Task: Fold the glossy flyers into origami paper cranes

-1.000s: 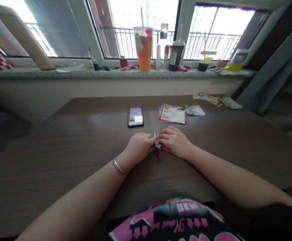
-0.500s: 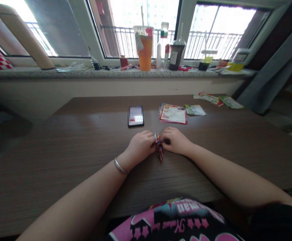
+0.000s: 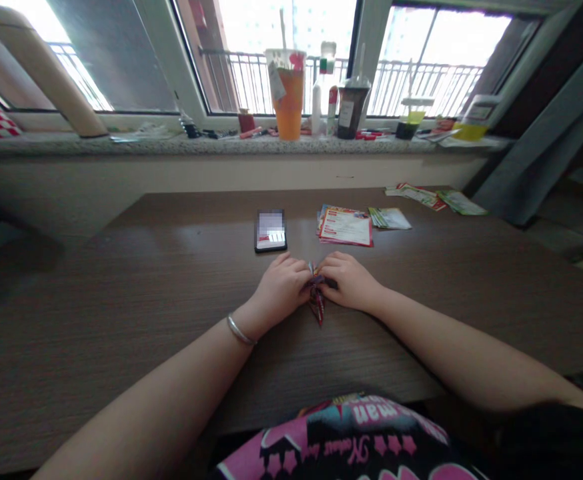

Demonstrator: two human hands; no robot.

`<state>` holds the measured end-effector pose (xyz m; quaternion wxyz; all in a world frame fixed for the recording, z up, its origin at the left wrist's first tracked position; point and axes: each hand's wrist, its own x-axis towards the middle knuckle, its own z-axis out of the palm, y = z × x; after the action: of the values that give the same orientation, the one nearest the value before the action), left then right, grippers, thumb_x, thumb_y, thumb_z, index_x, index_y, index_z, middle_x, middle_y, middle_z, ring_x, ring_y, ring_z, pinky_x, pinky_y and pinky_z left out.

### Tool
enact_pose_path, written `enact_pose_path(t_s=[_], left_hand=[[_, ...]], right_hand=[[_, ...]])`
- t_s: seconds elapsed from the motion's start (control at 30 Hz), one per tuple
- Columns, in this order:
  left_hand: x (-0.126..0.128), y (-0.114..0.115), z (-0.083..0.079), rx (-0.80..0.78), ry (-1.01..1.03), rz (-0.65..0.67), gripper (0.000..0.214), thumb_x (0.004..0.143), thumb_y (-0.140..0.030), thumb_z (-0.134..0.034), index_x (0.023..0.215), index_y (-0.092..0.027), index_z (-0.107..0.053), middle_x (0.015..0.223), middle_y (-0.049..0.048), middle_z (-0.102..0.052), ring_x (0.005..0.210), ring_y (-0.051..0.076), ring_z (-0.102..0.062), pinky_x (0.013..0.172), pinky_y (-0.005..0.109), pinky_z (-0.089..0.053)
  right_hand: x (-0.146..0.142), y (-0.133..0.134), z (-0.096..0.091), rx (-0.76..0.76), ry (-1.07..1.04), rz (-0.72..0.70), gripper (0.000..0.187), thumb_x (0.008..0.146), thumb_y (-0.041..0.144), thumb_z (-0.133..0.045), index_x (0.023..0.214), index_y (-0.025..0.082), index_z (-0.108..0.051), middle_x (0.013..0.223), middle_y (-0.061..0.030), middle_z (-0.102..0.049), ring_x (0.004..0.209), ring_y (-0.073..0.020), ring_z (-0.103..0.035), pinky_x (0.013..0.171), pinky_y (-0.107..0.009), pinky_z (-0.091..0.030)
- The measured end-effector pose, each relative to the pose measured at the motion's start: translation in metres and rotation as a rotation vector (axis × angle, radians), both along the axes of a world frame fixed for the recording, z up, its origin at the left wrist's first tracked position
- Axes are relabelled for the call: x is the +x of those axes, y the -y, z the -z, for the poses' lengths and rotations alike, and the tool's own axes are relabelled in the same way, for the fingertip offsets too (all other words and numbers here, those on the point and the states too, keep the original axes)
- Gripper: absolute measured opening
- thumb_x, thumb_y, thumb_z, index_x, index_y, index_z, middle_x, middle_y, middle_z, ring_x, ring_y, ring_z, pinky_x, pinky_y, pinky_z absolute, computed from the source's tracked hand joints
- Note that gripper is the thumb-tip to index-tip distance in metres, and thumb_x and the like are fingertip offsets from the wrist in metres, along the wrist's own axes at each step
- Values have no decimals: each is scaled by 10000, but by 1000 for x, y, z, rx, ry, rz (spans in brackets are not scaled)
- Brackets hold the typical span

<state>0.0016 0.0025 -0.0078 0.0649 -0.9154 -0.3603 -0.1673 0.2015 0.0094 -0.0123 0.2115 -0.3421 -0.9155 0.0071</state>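
Between my two hands, low over the brown table (image 3: 161, 293), is a small folded piece of printed paper (image 3: 317, 308), red and multicoloured with a pointed end toward me. My left hand (image 3: 284, 283), with a silver bangle at the wrist, pinches its left side. From the right, my right hand (image 3: 349, 280) grips the other side, fingers curled. The fingertips cover the middle of the paper, so its folds are partly hidden. Just beyond my left hand lies a phone (image 3: 271, 230) with a lit screen. A stack of printed sheets with red borders (image 3: 346, 227) rests past my right hand.
Green and white printed papers (image 3: 390, 219) lie right of the stack, and more printed slips (image 3: 421, 197) sit at the far right edge. On the windowsill (image 3: 221, 145) stand an orange drink cup (image 3: 289, 100), a dark cup (image 3: 352, 110), bottles and small clutter.
Both hands stay at nearly the same place around the folded paper. The fingers of my left hand have lifted and spread slightly, and the right fingers have shifted a little on the paper.
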Motion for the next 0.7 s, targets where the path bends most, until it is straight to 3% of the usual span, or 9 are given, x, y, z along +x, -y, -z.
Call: enact_pose_path(t_s=[0.13,0.3,0.43,0.7], left_hand=[[-1,-3,2,-126,86,-21,87,797,-210,-632,863,-191,-684,974,44,-689,915,214,-619,898,367,-459],[-4,-3,2,-232,165,-32,120,857,-238,-587,829,-195,-696,1010,46,-698,970,205,-617,912,340,-461],[-4,-4,1,-247,145,-66,192,910,-280,-536,840,-180,-685,924,57,-697,927,205,-619,879,337,-465],[1,-6,4,-255,182,-125,147,870,-247,-582,760,-173,-645,831,42,-666,864,190,-607,829,314,-463]], right_hand=[[0,-5,4,-86,-60,0,60,812,200,-599,803,167,-649,894,-82,-663,917,-220,-554,861,-357,-439],[3,-8,8,-137,-128,-33,76,836,207,-601,791,175,-652,896,-71,-682,926,-208,-573,876,-355,-430],[4,-11,9,-183,-164,9,150,864,222,-584,731,176,-635,823,-60,-675,865,-191,-578,830,-332,-430],[2,-15,16,-211,-210,102,162,826,237,-639,677,176,-625,782,-49,-670,828,-190,-581,796,-317,-422]])
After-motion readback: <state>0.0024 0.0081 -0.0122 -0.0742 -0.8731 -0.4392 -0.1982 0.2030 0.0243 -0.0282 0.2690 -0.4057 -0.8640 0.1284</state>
